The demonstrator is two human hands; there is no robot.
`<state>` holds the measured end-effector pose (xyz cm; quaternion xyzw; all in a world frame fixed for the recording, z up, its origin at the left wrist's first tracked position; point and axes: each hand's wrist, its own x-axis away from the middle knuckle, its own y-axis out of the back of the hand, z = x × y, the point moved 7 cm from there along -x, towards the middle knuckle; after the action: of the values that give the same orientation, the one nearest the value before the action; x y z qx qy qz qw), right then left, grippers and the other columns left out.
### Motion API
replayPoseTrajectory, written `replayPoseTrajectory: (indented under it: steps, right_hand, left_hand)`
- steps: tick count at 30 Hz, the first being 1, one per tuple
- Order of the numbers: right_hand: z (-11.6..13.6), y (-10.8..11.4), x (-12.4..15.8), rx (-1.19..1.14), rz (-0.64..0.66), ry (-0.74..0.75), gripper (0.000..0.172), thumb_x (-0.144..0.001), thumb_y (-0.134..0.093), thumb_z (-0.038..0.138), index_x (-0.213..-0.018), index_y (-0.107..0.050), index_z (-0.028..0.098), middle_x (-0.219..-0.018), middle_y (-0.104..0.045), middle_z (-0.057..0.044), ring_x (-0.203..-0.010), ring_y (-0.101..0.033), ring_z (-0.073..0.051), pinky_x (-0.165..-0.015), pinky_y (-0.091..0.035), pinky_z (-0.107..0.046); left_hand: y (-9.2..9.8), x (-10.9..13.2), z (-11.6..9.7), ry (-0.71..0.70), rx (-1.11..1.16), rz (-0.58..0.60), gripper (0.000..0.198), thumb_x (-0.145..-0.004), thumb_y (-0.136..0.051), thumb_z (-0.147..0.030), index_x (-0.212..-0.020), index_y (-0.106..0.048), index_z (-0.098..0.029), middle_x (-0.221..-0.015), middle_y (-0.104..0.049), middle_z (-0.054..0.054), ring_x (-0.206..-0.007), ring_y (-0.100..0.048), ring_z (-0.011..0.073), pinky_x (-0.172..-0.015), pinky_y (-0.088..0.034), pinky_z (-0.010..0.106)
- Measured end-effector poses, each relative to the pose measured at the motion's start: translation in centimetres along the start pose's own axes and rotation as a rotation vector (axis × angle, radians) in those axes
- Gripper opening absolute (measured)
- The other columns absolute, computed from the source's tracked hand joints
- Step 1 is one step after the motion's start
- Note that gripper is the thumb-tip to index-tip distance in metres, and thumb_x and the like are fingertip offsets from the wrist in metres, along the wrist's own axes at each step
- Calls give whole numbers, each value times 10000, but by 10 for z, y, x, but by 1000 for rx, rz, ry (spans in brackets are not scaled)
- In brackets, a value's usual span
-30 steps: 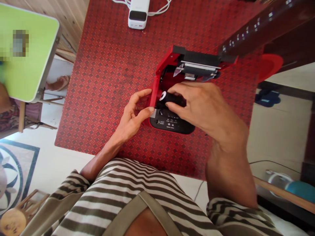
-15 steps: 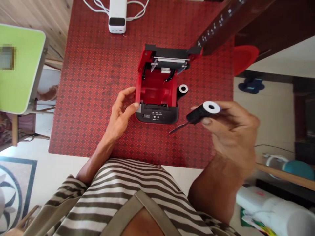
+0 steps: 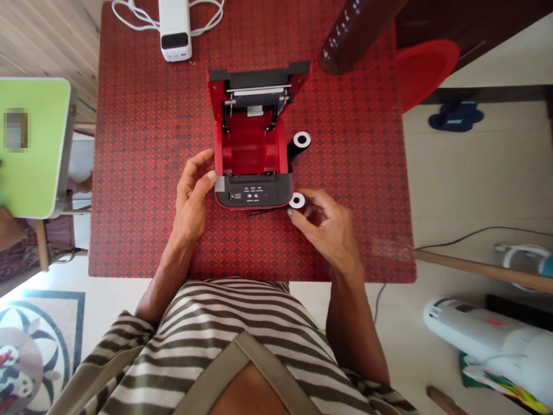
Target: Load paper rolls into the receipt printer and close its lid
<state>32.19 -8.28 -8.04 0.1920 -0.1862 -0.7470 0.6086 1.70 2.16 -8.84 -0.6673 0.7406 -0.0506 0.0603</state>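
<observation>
A red and black label printer stands on the table with its lid raised and its red inner bay showing. My left hand grips the printer's left side, with the thumb at the front corner beside a grey patch. At the opposite front corner, my right hand holds a black ribbon roll by thumb and fingers, its white-ringed end facing up. A dark strip trails from it along the printer's front edge. Against the printer's right side stands a second black roll with a white end.
The red patterned table carries a white power bank with cables and a dark brown cylinder. Right of it are a red chair and slippers. A green-topped table stands left, a person's arm beside it.
My right hand has lowered the ribbon roll leftward from in front of me to the printer's right front corner. My left hand stays on the printer. The whole view has shifted.
</observation>
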Motion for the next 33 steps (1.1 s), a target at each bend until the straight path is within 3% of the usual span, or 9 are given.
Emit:
replayPoseTrajectory:
  steps: [6,11,13,17,20,24,27,30,33]
  right_hand:
    - [1,25,5,-12,86,-10,485,-980,-875,366,-1459,-923,313,-1219,-982,-49,-860,-879,-252,-894,-774,-492]
    - [-9,59,-34,0,-63,-18,313,-1042,-862,378,-1326,-966,299,-1156,-989,-63,-1011,-942,-294,-989,-802,-546]
    - [-17,53,-64,0,-95,1,353,-995,-892,360,-1336,-956,297,-1218,-997,-71,-1086,-946,-314,-1033,-799,-575]
    - [-31,18,-113,-3,-77,53,538,-883,-964,257,-1414,-925,340,-1436,-986,-51,-1273,-928,-334,-1124,-784,-584]
    - [-34,-2,-128,38,-44,102,494,-897,-994,229,-1374,-929,339,-1395,-979,-49,-1247,-918,-338,-1120,-774,-581]
    - [-32,-3,-130,19,-41,96,364,-923,-969,253,-1277,-906,308,-1252,-962,-39,-1147,-911,-322,-1097,-761,-571]
    - [-19,18,-126,-66,-88,72,292,-943,-912,317,-1221,-824,322,-1236,-957,-43,-1165,-909,-316,-1120,-760,-586]
    - [15,49,-115,-138,-129,111,251,-1007,-886,387,-1217,-748,379,-1347,-960,-79,-1249,-904,-318,-1177,-743,-582]
    - [64,74,-96,-168,-134,227,302,-1011,-917,618,-1161,-759,408,-1140,-902,-75,-1086,-873,-359,-1053,-752,-605]
  left_hand:
    - [-1,1,-4,8,1,-48,522,-1073,-971,-739,-1464,-905,-399,-1541,-926,61,-1451,-865,369,-1242,-735,557]
    - [-4,4,-9,5,-3,-75,515,-1108,-922,-775,-1445,-922,-386,-1476,-955,61,-1314,-892,347,-1108,-758,519]
    - [-3,5,-9,-1,-14,-73,482,-1152,-889,-752,-1465,-911,-386,-1487,-951,60,-1340,-896,342,-1133,-751,520]
    - [-2,5,-5,18,-28,-57,462,-1192,-852,-744,-1463,-902,-374,-1430,-957,63,-1273,-914,334,-1114,-751,522]
    - [0,5,-4,23,-45,-55,494,-1182,-849,-770,-1461,-893,-365,-1415,-955,72,-1263,-909,345,-1101,-751,531]
    - [1,5,-3,26,-23,-63,470,-1172,-871,-741,-1462,-902,-372,-1424,-946,64,-1271,-897,336,-1125,-747,532]
    - [2,6,-1,33,-28,-46,462,-1183,-869,-731,-1483,-892,-381,-1488,-935,66,-1324,-891,342,-1168,-745,546]
    - [1,7,2,45,-30,-25,510,-1181,-865,-766,-1512,-871,-378,-1563,-920,77,-1379,-885,357,-1190,-752,560]
    - [-1,7,5,64,-2,-19,541,-1170,-886,-771,-1527,-860,-365,-1596,-912,87,-1448,-874,371,-1209,-753,557]
